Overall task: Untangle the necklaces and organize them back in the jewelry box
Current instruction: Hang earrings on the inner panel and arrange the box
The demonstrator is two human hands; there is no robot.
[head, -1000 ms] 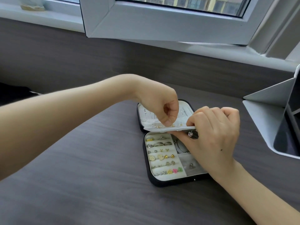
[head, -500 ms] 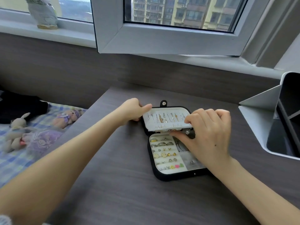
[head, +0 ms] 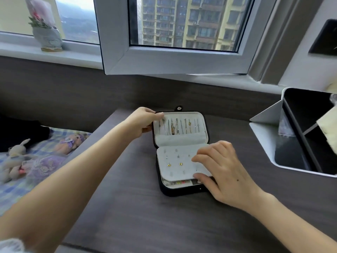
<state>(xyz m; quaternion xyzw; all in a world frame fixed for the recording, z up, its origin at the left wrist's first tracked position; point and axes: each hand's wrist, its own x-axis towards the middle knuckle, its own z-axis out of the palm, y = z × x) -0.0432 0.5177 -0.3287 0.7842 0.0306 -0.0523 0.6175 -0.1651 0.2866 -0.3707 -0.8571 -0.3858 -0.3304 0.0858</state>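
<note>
We found the jewelry box (head: 182, 191) lying open on the dark wood-grain desk (head: 145, 216), its lid (head: 182, 141) laid back toward the window. The necklaces (head: 176, 127) hung inside that lid in a row of separate strands above a padded pocket. A few in the middle looked close together, and we could not tell whether any were crossed.

The left hand (head: 144, 121) gripped the lid's far left corner, with the fingers curled over its edge. The right hand (head: 224, 170) held the earring panel (head: 175, 161) by its right side, bent fingers on top and the thumb at the near corner. The panel lay almost flat over the lower tray. Small stud earrings (head: 169, 164) were pinned on it, and a sliver of coloured pieces showed beneath its near edge.

We judged the task near its end, with the chains stowed and the box being closed up. The next move called for seating the panel flat and letting it go. The lid would then fold over slowly so the strands did not swing together, and the snap tab (head: 179, 108) would be pressed home.
</note>
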